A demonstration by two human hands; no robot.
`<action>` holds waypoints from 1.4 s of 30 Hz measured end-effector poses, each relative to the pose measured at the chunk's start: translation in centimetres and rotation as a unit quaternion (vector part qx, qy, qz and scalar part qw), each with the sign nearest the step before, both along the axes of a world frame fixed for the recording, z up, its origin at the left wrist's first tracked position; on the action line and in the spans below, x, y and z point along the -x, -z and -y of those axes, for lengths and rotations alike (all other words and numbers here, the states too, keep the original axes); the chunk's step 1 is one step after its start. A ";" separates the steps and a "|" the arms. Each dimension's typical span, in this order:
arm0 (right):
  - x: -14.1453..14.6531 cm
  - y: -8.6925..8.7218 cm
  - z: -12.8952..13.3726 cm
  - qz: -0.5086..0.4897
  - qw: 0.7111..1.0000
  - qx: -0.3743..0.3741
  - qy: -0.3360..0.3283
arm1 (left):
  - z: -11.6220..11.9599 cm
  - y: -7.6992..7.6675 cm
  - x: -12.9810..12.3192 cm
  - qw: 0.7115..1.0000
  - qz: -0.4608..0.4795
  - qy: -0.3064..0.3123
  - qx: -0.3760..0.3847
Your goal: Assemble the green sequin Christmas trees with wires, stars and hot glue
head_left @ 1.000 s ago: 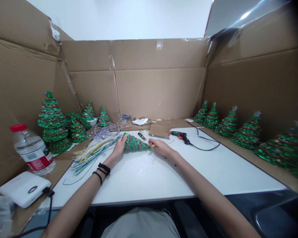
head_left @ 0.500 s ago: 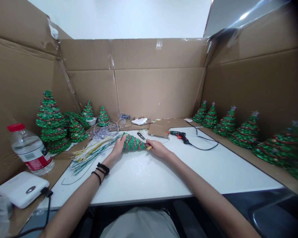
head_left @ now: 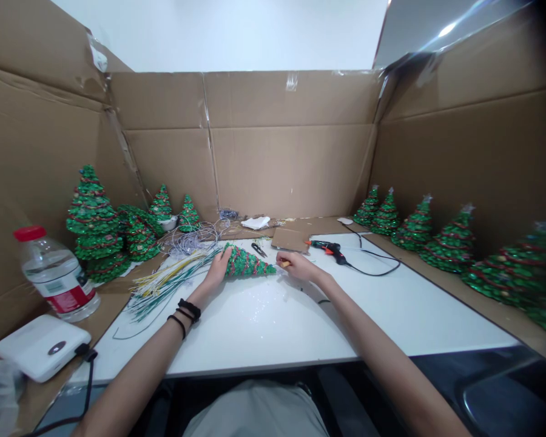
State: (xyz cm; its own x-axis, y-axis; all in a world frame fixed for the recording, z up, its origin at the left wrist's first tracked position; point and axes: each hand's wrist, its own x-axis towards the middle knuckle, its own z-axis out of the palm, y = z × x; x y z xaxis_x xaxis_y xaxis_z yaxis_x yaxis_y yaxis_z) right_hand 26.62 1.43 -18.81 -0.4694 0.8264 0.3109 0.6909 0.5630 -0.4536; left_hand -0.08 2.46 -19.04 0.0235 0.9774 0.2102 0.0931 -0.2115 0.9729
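Note:
My left hand (head_left: 219, 270) wraps the wide end of a green beaded Christmas tree (head_left: 248, 264), which lies on its side on the white table (head_left: 273, 328). Red strands of beads spiral around the cone, and its narrow tip points right. My right hand (head_left: 300, 267) rests just beyond that tip, apart from the tree, pinching a short yellow stick (head_left: 284, 264). Thread snips (head_left: 258, 249) lie just behind the tree.
A bundle of yellow and green wires (head_left: 168, 285) and a grey wire tangle (head_left: 191, 240) lie left. A glue gun (head_left: 327, 249) and cardboard square (head_left: 290, 239) sit behind. Beaded trees (head_left: 450, 246) line both sides, within cardboard walls (head_left: 291, 170). A water bottle (head_left: 57, 273) stands left.
My right hand has moved right and slightly back, taking the yellow stick off the tree's tip. My left hand and the tree have stayed nearly still.

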 end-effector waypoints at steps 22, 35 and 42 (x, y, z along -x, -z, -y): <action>-1.2 -1.3 0.3 0.020 1.000 0.018 0.011 | 0.3 -0.3 -0.3 0.999 -0.005 -0.005 -0.033; 1.7 -0.9 1.8 0.067 0.997 -0.018 0.035 | 0.0 0.1 -0.2 0.999 -0.019 -0.018 -0.038; 2.6 0.0 1.2 0.078 0.994 -0.031 0.065 | -0.4 0.4 0.0 0.999 -0.016 -0.019 -0.031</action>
State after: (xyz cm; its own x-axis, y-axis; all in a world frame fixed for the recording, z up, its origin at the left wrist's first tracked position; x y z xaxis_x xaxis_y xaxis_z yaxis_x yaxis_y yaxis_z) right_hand 24.01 0.21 -18.82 -0.4060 0.8652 0.2943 0.8194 0.4872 -0.3020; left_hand -0.09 2.87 -19.44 -0.0057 0.9630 0.2695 0.1339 -0.2664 0.9545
